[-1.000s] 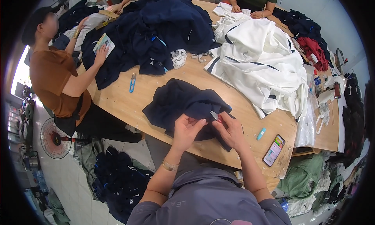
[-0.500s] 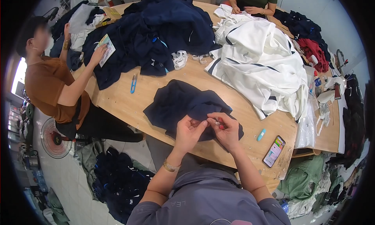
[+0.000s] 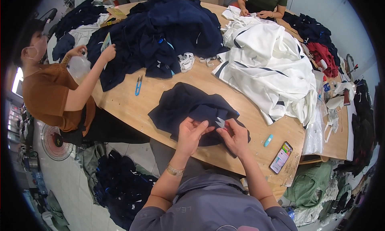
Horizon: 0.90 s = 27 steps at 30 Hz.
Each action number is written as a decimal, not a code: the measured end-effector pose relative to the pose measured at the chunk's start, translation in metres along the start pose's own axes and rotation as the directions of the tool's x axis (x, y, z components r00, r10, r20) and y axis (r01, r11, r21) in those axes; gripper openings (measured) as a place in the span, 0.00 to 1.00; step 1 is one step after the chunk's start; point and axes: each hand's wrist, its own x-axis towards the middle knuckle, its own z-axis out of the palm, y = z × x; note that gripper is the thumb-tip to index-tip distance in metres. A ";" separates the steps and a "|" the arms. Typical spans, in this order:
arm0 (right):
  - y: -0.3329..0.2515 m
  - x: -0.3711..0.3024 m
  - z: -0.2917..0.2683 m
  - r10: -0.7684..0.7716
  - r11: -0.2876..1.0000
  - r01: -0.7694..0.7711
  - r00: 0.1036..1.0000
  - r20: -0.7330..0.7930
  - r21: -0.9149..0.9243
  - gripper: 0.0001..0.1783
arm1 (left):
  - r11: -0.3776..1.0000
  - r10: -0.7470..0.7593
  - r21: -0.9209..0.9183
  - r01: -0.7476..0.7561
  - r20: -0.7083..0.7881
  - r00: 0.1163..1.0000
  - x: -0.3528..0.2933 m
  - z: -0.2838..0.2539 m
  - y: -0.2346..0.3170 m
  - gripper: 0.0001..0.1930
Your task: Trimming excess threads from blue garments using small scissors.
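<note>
Navy garment (image 3: 176,104) is bunched up on the near side of the wooden table (image 3: 160,79), right by both hands. The right hand (image 3: 236,138) has its grip closed around some red-handled snips (image 3: 220,122), blades poking out over the cloth toward the other hand. The left hand (image 3: 191,136) is at the cloth with thumb and fingers drawn close, but honestly I can't say whether any fabric is pinched in there.

On the writing side: pale letters run across the front of the gray shirt (image 3: 212,205), partly lost in folds. The phone (image 3: 282,157) on the right has a lit, colorful screen, way too small to read. Near it lies a little teal item (image 3: 268,140). A spot of blue shows at the garment's right edge, can't say if it's a label.

Over on the left, a co-worker in a brown top (image 3: 46,88) holds a printed card (image 3: 106,42), tilted too far to make out. Blue snips (image 3: 138,86) sit near the big navy pile (image 3: 172,24), which has tiny white and light-blue bits, maybe tags, too small to tell. White pile (image 3: 268,62) with dark trim sits right of that.
</note>
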 end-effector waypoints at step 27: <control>0.012 0.006 0.017 -0.139 0.989 0.136 0.987 -0.077 -0.051 0.23 | 0.997 -0.019 0.072 0.009 0.140 0.990 -0.003 0.001 -0.012 0.11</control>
